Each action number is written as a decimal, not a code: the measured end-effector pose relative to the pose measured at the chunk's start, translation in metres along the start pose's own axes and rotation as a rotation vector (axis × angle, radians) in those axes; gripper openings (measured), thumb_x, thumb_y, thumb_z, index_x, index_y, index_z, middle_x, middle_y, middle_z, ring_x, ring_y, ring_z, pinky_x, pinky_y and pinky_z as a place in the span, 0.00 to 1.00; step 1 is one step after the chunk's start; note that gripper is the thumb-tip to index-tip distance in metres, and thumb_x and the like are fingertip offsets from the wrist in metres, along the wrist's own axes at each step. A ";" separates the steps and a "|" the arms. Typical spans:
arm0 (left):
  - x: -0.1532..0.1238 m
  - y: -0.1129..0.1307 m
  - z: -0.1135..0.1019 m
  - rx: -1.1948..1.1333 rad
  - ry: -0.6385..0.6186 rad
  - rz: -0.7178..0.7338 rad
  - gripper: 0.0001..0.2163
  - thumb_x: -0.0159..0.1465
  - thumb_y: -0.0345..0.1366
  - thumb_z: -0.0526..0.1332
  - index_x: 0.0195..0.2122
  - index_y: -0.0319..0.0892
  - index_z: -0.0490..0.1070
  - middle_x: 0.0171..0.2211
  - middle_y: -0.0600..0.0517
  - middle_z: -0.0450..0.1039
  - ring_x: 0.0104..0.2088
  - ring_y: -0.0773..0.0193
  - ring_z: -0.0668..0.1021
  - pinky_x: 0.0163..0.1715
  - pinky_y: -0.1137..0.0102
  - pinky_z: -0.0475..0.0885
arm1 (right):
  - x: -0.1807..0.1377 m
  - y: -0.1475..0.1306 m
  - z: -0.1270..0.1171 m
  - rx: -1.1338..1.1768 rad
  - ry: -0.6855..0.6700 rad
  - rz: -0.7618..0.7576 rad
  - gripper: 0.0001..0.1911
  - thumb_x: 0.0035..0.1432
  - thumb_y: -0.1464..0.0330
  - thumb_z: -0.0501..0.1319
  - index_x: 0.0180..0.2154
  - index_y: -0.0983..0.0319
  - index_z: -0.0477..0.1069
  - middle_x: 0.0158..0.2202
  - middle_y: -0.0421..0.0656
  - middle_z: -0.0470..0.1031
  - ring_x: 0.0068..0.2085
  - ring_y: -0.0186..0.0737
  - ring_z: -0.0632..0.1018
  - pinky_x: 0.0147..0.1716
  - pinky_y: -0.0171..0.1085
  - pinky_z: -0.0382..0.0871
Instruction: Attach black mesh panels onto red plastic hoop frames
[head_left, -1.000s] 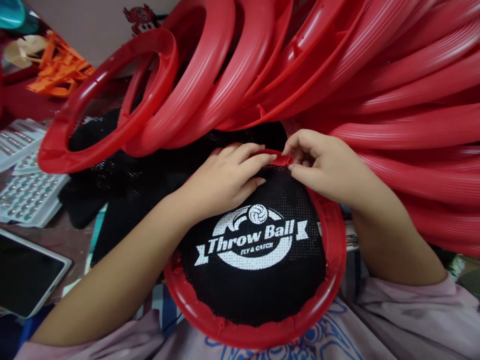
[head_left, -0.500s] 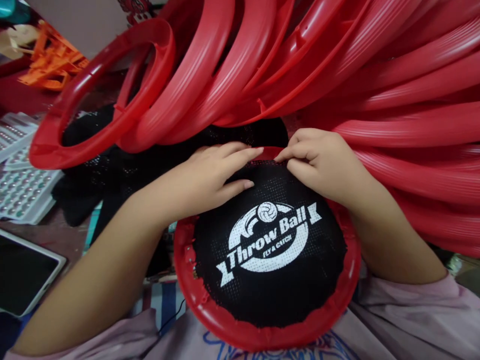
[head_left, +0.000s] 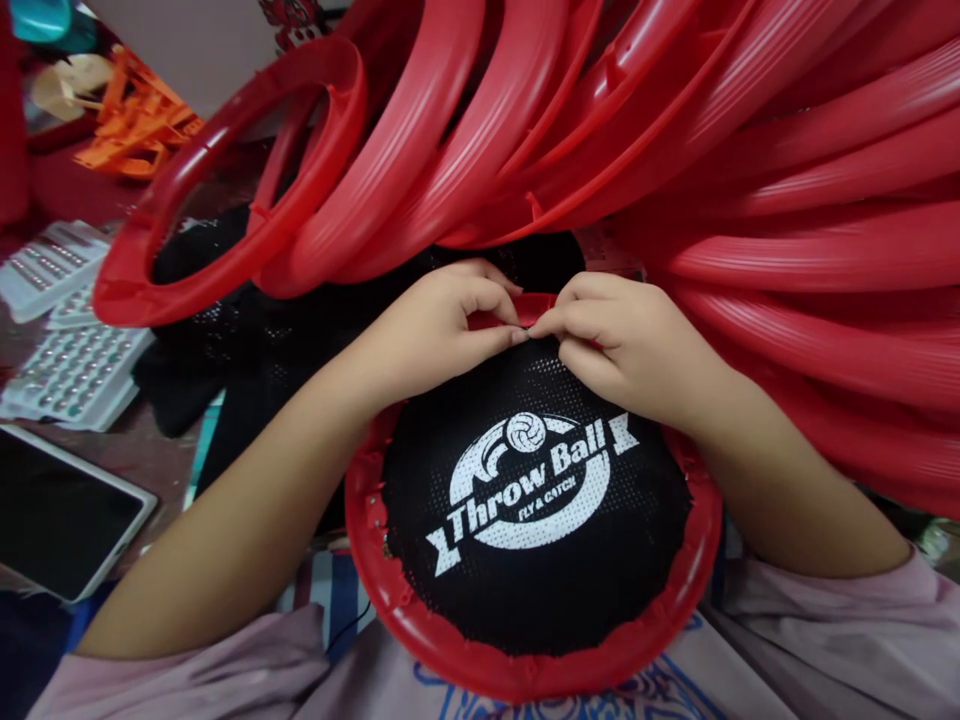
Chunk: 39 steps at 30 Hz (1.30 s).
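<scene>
A round black mesh fabric (head_left: 540,600) with a white "Throw Ball Fly & Catch" print is stretched across a red plastic ring (head_left: 442,650), which leans against my body. The fabric's edge is caught at points along the ring's inner side. At the far edge, my left hand (head_left: 450,325) pinches the mesh border between thumb and index finger. My right hand (head_left: 630,345) grips the same border just beside it, with the fingertips of both hands almost touching. The exact bit of edge between the fingers is mostly hidden.
Many red plastic rings (head_left: 810,260) are stacked beyond and to the right. More black mesh (head_left: 247,350) lies at the left. Further left are a tray of small round metallic parts (head_left: 82,375), a tablet (head_left: 60,520) and orange plastic pieces (head_left: 142,120).
My left hand has moved right, its spread fingers closing into a pinch on the mesh edge. My right hand's fingertips have shifted slightly left. The view has shifted a little.
</scene>
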<state>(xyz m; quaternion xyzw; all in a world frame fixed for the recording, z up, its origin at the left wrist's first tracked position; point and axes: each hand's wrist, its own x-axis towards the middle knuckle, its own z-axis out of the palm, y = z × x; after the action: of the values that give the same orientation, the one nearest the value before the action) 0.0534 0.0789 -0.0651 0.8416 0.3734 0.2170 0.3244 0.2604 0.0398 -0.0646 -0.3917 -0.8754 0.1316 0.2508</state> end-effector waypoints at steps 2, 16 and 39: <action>0.000 0.000 0.000 -0.020 0.019 -0.033 0.05 0.59 0.33 0.63 0.29 0.39 0.77 0.38 0.49 0.76 0.42 0.59 0.78 0.47 0.65 0.72 | 0.000 0.000 0.001 -0.008 0.011 -0.011 0.16 0.58 0.76 0.53 0.39 0.65 0.79 0.33 0.45 0.74 0.35 0.38 0.73 0.36 0.38 0.68; 0.003 -0.007 0.016 0.119 0.147 -0.069 0.06 0.60 0.32 0.61 0.27 0.38 0.75 0.32 0.51 0.73 0.33 0.63 0.76 0.37 0.67 0.70 | 0.002 0.005 0.011 -0.218 -0.053 0.061 0.15 0.60 0.75 0.53 0.36 0.66 0.80 0.31 0.47 0.70 0.35 0.42 0.69 0.35 0.40 0.63; -0.002 -0.007 0.015 0.212 0.117 0.051 0.09 0.62 0.37 0.57 0.37 0.40 0.75 0.33 0.50 0.70 0.35 0.62 0.73 0.38 0.66 0.70 | -0.001 0.010 -0.004 0.254 0.062 0.414 0.16 0.54 0.78 0.59 0.44 0.60 0.67 0.29 0.36 0.74 0.30 0.35 0.75 0.32 0.35 0.67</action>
<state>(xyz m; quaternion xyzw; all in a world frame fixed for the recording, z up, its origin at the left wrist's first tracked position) 0.0573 0.0753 -0.0809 0.8662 0.3909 0.2334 0.2057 0.2691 0.0458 -0.0662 -0.5318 -0.7449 0.2770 0.2927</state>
